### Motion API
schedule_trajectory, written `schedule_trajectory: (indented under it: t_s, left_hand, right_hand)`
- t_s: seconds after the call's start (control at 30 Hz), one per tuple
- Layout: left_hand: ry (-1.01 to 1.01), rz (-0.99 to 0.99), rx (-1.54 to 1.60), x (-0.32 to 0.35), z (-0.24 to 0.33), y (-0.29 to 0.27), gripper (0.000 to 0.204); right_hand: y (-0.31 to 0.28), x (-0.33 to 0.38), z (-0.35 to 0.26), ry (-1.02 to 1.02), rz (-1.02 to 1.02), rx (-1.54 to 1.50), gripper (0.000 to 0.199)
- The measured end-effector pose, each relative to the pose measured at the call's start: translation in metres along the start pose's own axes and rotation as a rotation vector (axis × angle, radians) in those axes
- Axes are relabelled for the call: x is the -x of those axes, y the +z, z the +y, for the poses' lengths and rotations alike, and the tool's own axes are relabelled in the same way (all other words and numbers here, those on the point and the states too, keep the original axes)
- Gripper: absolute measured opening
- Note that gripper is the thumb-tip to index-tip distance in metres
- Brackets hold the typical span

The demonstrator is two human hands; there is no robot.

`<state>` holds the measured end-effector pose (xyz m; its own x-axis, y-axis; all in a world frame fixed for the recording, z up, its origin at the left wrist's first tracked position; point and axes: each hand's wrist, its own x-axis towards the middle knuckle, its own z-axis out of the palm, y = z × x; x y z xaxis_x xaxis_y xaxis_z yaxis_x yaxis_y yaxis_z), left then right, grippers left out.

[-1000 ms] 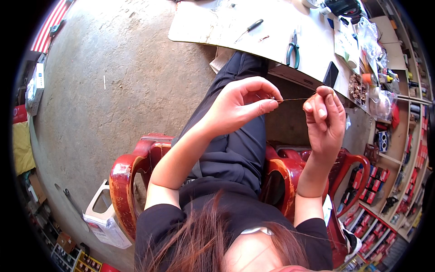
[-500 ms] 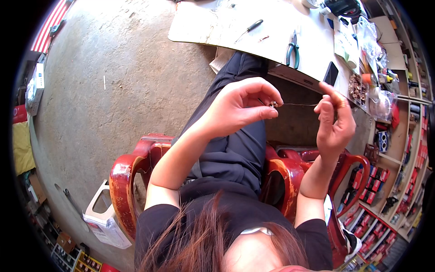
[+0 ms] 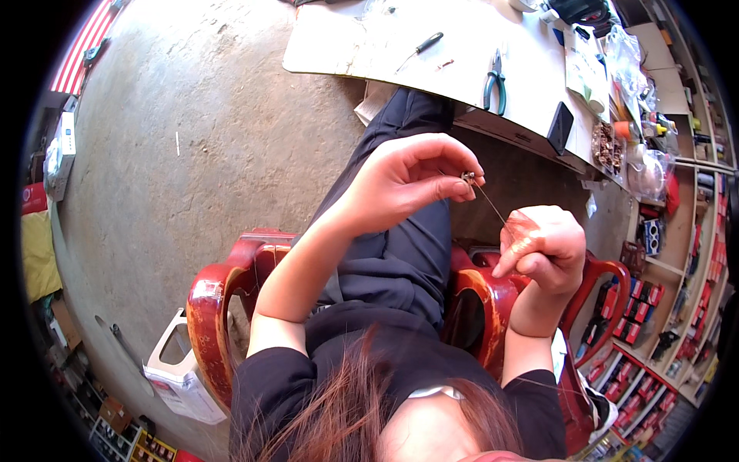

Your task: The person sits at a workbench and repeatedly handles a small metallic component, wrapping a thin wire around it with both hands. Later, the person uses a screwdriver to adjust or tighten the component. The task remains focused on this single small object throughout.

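Above my lap, my left hand [image 3: 408, 181] pinches a small metal part [image 3: 467, 177] between thumb and fingertips; its exact kind is too small to make out. A thin copper-coloured wire [image 3: 494, 209] runs taut from that part down to my right hand [image 3: 548, 246]. Fingers of the right hand are curled, with the wire passing over or around them.
Ahead is a white table [image 3: 339, 46] holding a screwdriver [image 3: 428, 45], green-handled pliers [image 3: 495, 86], a dark phone [image 3: 560, 127] and a tray of copper-coloured pieces [image 3: 607, 146]. Red wooden chair arms [image 3: 208, 308] flank me. Stocked shelves [image 3: 654, 308] stand at right.
My right hand has swung down and a little left, turning its knuckles up. The wire now slants downward instead of running level. My left hand has barely moved.
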<state>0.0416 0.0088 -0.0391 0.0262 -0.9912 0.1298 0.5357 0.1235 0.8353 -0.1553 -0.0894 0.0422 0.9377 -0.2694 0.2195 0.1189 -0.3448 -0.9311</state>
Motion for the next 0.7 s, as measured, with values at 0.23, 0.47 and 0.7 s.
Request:
schedule_trajectory:
  t_s: [0.23,0.47,0.7]
  left_hand:
    - [0.048,-0.057,0.010,-0.0007,-0.0006,0.0014,0.017]
    - [0.080,-0.173,0.047,-0.0021,-0.0039,-0.0019,0.019]
    - [0.146,-0.169,-0.303,-0.0045,-0.0011,-0.0047,0.024]
  right_hand:
    - [0.0039,-0.0026,0.0000,-0.051,0.205,-0.248,0.045]
    - [-0.0002,-0.0028,0.0036,-0.076,0.275,-0.248,0.053]
    - [0.0009,-0.0057,0.0004,-0.062,0.295,-0.335,0.053]
